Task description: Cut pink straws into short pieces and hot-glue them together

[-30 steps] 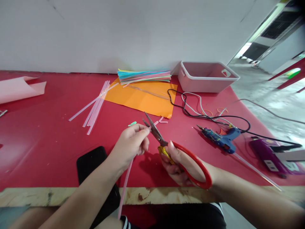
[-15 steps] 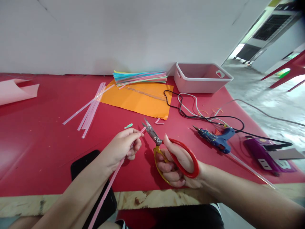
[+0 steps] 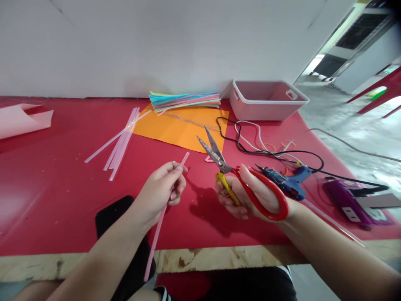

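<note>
My left hand (image 3: 163,190) pinches a long pink straw (image 3: 156,234) near its upper end; the straw slants down past the table edge, and a short tip sticks out above my fingers. My right hand (image 3: 247,194) grips red-and-yellow-handled scissors (image 3: 225,169), blades parted and pointing up-left, lifted clear of the straw. A small cut pink straw piece (image 3: 209,159) lies on the red table (image 3: 62,192) just behind the scissors.
A bundle of pale pink straws (image 3: 120,142) lies at left, an orange sheet (image 3: 178,127) and a stack of coloured paper (image 3: 184,100) behind. A white bin (image 3: 266,100), a blue glue gun (image 3: 286,182) with cables, a purple box (image 3: 354,198) sit right. A black phone (image 3: 112,213) lies by my left forearm.
The scissors have lifted up and to the right, away from the straw's tip, and their blades have parted wider. My left hand keeps its hold on the straw, now tilted more upright.
</note>
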